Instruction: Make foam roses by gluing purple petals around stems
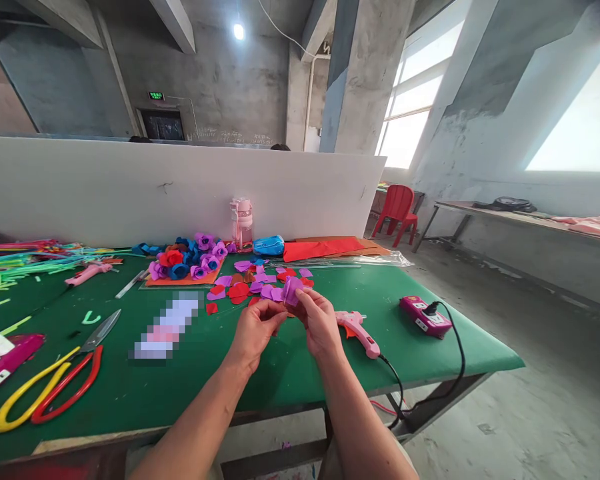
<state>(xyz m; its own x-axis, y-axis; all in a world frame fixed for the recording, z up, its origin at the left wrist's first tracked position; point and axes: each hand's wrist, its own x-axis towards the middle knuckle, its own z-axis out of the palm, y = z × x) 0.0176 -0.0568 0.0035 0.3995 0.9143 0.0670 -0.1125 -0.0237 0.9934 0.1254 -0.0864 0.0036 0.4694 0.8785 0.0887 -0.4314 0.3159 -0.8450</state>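
My right hand (321, 321) pinches a purple paper petal (292, 291) between thumb and fingers, held above the green table. Close beside it, my left hand (256, 330) is closed in a pinch near the petal's lower edge. What sits between its fingertips is too small to make out. Behind my hands lie loose purple, red and brown petals (239, 292). A pink glue gun (363, 336) rests just right of my right hand. Finished purple, blue and red paper flowers (179, 270) are heaped on an orange sheet at the back left.
Yellow-and-red-handled scissors (65, 380) lie at the left, near another pink glue gun (91, 272) and colourful strips (40, 263). A magenta power strip (424, 316) with a black cable is at the right. A pink bottle (242, 223) stands before a white partition (105, 190).
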